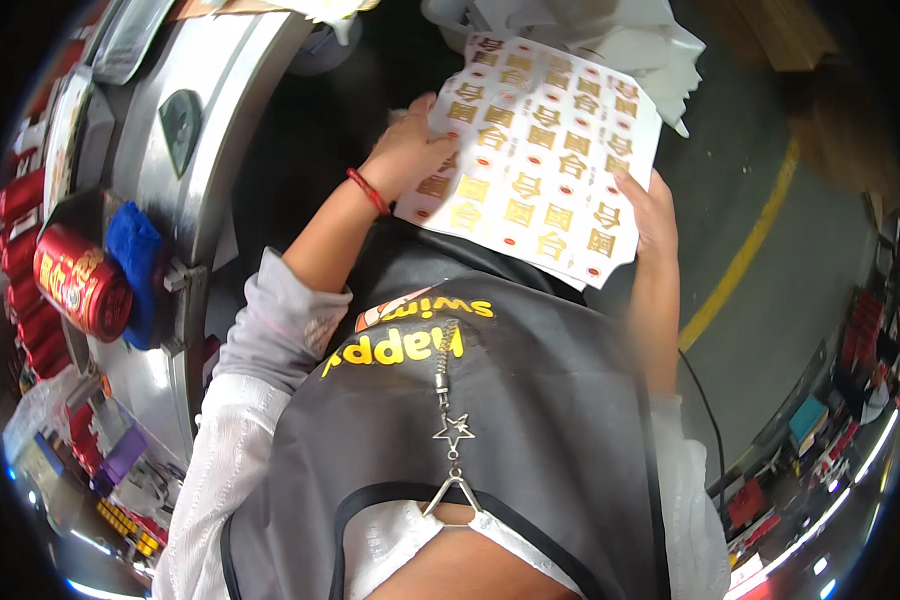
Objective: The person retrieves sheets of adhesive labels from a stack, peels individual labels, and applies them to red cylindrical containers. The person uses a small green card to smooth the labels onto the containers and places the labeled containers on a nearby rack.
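Note:
Both hands hold a white printed sheet (520,190), covered in rows of gold characters and small red ovals, out over my lap. My left hand (410,150), with a red cord bracelet at its wrist, grips the sheet's left edge, thumb on top. On the opposite edge, my right hand (654,215) pinches the paper with its thumb over the printed face. The fingers of both hands are partly hidden behind the sheet. A second pale edge shows under its lower right side; I cannot tell how many layers there are.
A metal worktable (225,90) runs along my left, with a red can (82,282) and a blue cloth (133,245) near its edge. White plastic (640,40) lies just beyond the sheet. On the right, a yellow line (745,250) crosses the grey floor, near a black cable (712,420).

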{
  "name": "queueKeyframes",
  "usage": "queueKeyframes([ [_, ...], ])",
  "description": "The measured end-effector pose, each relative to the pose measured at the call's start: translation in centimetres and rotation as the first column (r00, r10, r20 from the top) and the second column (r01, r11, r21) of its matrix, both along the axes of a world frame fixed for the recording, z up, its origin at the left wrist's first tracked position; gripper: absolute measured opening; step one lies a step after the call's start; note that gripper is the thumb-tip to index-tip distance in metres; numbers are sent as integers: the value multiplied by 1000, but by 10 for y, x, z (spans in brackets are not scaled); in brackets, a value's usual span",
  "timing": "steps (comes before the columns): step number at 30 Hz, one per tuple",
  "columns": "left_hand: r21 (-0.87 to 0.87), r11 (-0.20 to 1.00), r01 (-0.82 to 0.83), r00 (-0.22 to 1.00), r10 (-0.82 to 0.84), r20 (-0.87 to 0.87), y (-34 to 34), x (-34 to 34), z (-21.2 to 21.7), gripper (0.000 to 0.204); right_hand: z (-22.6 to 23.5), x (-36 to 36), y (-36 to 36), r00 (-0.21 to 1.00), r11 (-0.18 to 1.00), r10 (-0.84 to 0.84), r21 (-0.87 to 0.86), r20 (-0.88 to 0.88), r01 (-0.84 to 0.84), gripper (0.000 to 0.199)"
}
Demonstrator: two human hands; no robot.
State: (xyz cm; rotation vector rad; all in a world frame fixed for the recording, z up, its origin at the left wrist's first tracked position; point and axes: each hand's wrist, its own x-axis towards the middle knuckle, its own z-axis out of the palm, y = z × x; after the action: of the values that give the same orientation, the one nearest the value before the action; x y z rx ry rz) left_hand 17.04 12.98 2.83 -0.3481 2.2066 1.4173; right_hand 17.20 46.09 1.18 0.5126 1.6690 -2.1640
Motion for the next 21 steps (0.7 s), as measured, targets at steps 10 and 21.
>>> queueKeyframes([
  [10,-99,820,564,777,-567,-272,116,-3,53,61,39,-2,-27,993,987,53,155,-109,-36,50],
  [21,286,870,402,912,-407,-41,101,-32,59,97,68,1,-37,921,956,291,53,-257,-288,48],
])
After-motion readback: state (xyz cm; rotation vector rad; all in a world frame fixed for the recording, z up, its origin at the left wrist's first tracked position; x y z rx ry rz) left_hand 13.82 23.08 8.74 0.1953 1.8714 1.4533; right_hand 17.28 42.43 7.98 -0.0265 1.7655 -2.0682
